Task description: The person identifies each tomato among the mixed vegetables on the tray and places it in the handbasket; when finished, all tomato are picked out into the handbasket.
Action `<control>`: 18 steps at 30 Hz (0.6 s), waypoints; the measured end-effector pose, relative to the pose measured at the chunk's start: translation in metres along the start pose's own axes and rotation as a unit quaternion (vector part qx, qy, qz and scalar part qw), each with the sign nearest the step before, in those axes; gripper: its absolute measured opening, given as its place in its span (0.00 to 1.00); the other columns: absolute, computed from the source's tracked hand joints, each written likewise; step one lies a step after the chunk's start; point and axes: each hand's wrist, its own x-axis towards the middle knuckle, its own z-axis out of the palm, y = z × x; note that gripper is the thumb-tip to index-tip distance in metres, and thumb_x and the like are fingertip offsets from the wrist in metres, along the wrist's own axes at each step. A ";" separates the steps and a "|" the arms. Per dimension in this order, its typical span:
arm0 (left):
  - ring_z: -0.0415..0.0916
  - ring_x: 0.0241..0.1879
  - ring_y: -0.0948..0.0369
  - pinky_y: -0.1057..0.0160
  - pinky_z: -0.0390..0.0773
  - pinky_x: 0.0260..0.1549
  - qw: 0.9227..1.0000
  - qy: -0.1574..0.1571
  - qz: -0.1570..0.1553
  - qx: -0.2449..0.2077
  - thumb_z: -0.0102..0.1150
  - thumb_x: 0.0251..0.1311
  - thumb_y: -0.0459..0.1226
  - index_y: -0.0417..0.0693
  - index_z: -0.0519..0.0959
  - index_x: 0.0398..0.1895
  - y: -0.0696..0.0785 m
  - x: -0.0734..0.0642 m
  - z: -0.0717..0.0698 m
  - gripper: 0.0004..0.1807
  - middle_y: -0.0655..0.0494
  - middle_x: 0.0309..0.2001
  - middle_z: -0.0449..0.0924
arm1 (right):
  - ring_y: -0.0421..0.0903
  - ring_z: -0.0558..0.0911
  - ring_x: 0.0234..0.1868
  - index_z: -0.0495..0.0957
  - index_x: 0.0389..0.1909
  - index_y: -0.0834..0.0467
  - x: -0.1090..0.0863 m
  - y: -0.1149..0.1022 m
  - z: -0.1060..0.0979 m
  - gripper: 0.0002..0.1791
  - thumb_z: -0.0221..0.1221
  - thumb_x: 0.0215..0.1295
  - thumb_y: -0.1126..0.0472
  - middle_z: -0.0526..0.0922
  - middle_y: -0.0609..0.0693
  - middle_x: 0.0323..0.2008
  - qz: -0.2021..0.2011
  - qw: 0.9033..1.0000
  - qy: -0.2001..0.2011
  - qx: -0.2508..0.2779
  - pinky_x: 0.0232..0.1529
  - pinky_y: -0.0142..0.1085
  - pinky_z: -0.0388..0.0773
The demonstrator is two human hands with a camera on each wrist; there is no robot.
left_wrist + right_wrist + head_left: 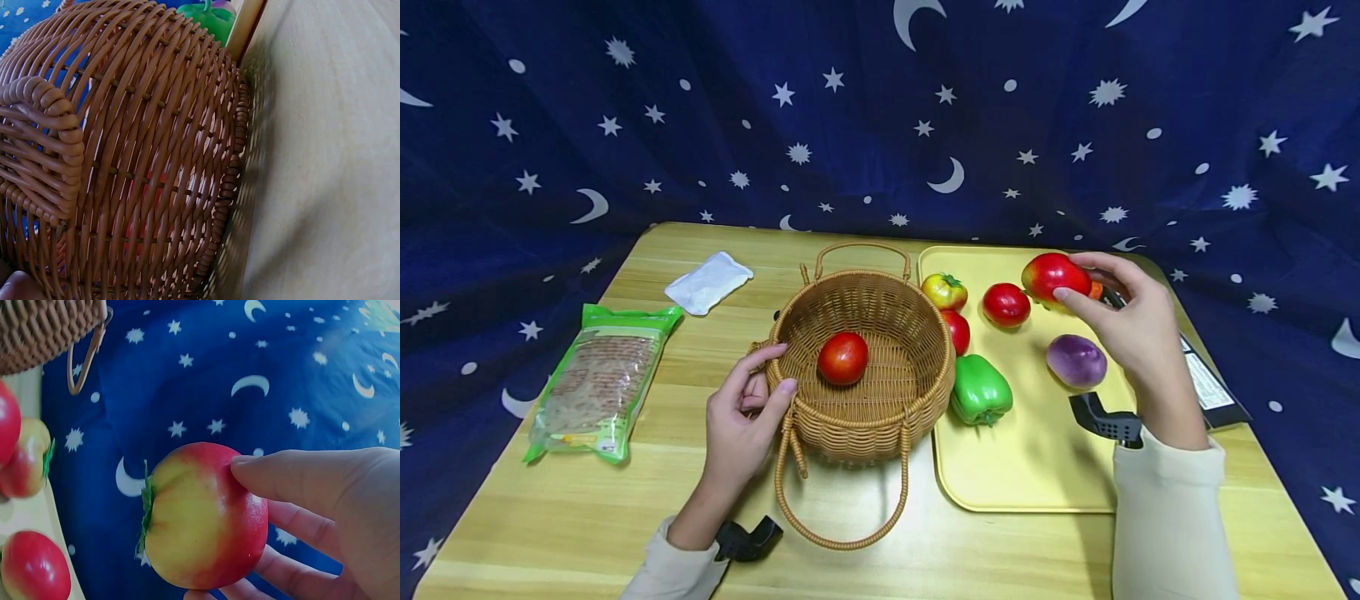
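Note:
In the head view my right hand (1123,312) holds a red-and-yellow tomato (1051,277) above the far part of the yellow tray (1037,475). The right wrist view shows the green leafy top of this tomato (206,515), with thumb and fingers around its other end. My left hand (748,417) grips the left rim of a brown wicker basket (857,433), thumb and index fingertip at the rim. A red tomato (842,358) lies inside the basket. The left wrist view is mostly woven basket wall (150,150), with one fingertip at the lower left corner.
On the tray lie a green bell pepper (981,390), a purple eggplant (1077,361), a red fruit (1006,305) and a yellow-red tomato (945,291). A green-edged bread packet (598,383) and a white packet (709,283) lie left. A black-edged box (1210,387) sits right.

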 end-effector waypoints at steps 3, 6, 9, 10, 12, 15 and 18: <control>0.49 0.19 0.57 0.61 0.52 0.20 1.000 -0.001 0.000 0.002 0.65 0.56 0.20 0.35 0.79 0.59 0.001 0.000 0.000 0.25 0.49 0.18 0.51 | 0.42 0.75 0.53 0.80 0.64 0.49 -0.005 -0.009 0.002 0.28 0.72 0.62 0.55 0.77 0.45 0.56 -0.009 1.000 -0.013 0.010 0.45 0.19 0.73; 0.49 0.19 0.56 0.62 0.52 0.20 1.000 0.000 -0.001 0.003 0.65 0.56 0.20 0.36 0.80 0.59 0.001 0.001 0.000 0.25 0.49 0.18 0.51 | 0.44 0.76 0.53 0.79 0.64 0.49 -0.009 -0.018 0.007 0.28 0.72 0.62 0.57 0.78 0.48 0.57 -0.030 0.999 -0.032 0.022 0.46 0.20 0.75; 0.49 0.19 0.57 0.63 0.52 0.20 1.000 0.002 -0.003 0.000 0.65 0.57 0.20 0.37 0.80 0.59 0.001 0.001 0.000 0.25 0.49 0.18 0.51 | 0.44 0.77 0.54 0.80 0.64 0.49 -0.009 -0.027 0.012 0.28 0.72 0.62 0.57 0.79 0.47 0.57 -0.052 0.997 -0.050 0.020 0.47 0.21 0.76; 0.49 0.19 0.58 0.64 0.52 0.20 1.000 0.003 -0.003 0.000 0.65 0.57 0.20 0.37 0.80 0.59 0.001 0.000 0.000 0.25 0.50 0.18 0.50 | 0.43 0.77 0.54 0.80 0.64 0.49 -0.009 -0.031 0.014 0.28 0.72 0.62 0.57 0.79 0.46 0.57 -0.062 0.996 -0.055 0.019 0.47 0.21 0.76; 0.49 0.19 0.59 0.65 0.52 0.20 1.000 0.002 -0.002 -0.001 0.65 0.56 0.20 0.37 0.80 0.59 0.001 0.000 0.000 0.25 0.51 0.18 0.51 | 0.43 0.77 0.55 0.80 0.63 0.50 -0.008 -0.038 0.015 0.27 0.72 0.62 0.58 0.79 0.46 0.58 -0.081 0.995 -0.064 0.012 0.48 0.21 0.75; 0.49 0.19 0.60 0.66 0.52 0.20 1.000 0.002 0.001 0.000 0.65 0.56 0.20 0.37 0.80 0.59 0.000 0.000 0.000 0.25 0.52 0.18 0.51 | 0.43 0.76 0.57 0.81 0.62 0.51 -0.004 -0.051 0.018 0.26 0.72 0.62 0.59 0.78 0.46 0.59 -0.111 0.990 -0.086 0.009 0.49 0.22 0.76; 0.49 0.19 0.60 0.67 0.52 0.19 1.000 0.002 0.003 -0.001 0.65 0.56 0.20 0.36 0.80 0.59 0.000 0.000 0.001 0.25 0.53 0.18 0.51 | 0.44 0.75 0.59 0.81 0.61 0.51 0.000 -0.064 0.022 0.25 0.72 0.62 0.58 0.77 0.45 0.60 -0.130 0.985 -0.113 0.006 0.50 0.24 0.77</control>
